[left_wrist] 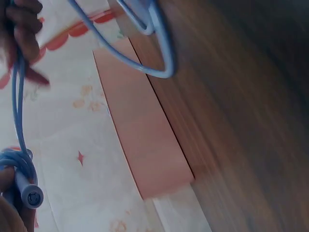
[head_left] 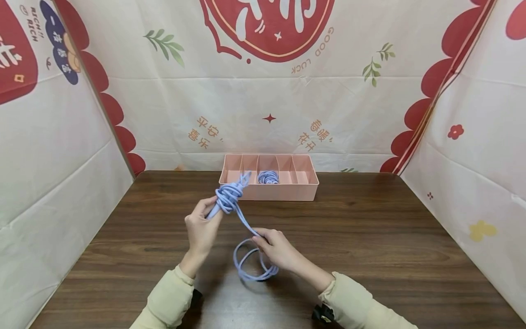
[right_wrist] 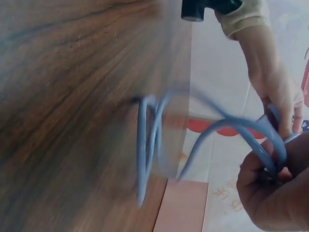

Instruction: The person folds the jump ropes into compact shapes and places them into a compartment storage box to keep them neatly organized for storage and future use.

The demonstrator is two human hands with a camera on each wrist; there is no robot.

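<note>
My left hand grips the handles of a blue jump rope, whose cord is wound in several turns around them. In the left wrist view, one round handle end with a hole points at the camera. My right hand pinches the doubled cord lower down and to the right; it runs taut between the two hands. From the right hand, loose loops of cord hang down to the tabletop. Fingers hide part of the handles.
Behind the hands, a pink divided box stands on the dark wooden table. A coiled blue cord lies in its middle compartment. Printed white cloth walls the table's back and sides.
</note>
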